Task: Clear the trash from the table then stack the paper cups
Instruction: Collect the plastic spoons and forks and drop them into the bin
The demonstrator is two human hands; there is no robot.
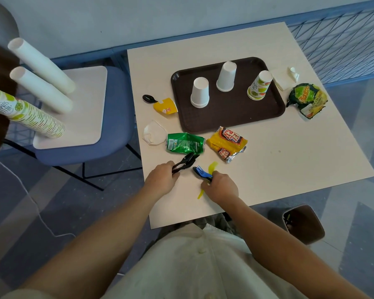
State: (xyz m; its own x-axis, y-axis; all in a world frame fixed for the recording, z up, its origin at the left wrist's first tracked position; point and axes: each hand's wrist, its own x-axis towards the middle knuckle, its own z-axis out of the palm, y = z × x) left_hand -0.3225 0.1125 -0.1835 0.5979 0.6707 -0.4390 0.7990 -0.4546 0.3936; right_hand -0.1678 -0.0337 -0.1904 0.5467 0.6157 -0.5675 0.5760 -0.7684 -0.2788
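My left hand [161, 179] grips black plastic cutlery [185, 161] near the table's front edge. My right hand [221, 187] holds a blue plastic fork [201, 171] together with dark cutlery, and a yellow plastic spoon [212, 167] lies partly under it. Beyond the hands lie a crushed green can [185, 143], a yellow snack wrapper [228, 143], a clear plastic lid [153, 133], a yellow packet [165, 105] and a black spoon [148, 98]. On the brown tray [231, 119] stand two white paper cups [200, 92] [226, 76] and a printed cup [260, 85], all upside down.
A green chip bag [308, 99] and white napkins [286, 77] lie at the table's right side. A brown bin [303, 224] stands on the floor to my right. To the left, a blue chair [112, 130] holds a white board with tall stacks of cups [41, 89].
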